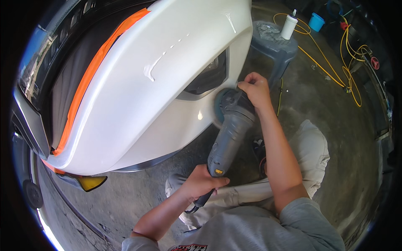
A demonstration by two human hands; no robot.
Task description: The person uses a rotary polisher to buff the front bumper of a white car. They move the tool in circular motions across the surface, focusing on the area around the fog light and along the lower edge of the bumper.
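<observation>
A grey power polisher [227, 141] reaches from my lap up to the body of a white car [132, 103]. My left hand [201, 182] wraps around its rear end, beside a yellow label and the power cord. At the head, my right hand [256, 89] is closed on the far side; its exact hold is partly hidden. The round pad [221, 105] faces the white panel just below a dark headlight [209, 75], and its edge looks blurred. White liquid [150, 71] lies in streaks and drops on the panel above.
Orange masking tape [94, 66] lines the panel's edge. A grey plastic stool [273, 44] carries a white bottle [289, 26]. Beyond it are a light-blue bucket [316, 22] and a looped yellow hose [323, 67] on the floor. A yellow-and-grey cloth [91, 182] hangs low at the left.
</observation>
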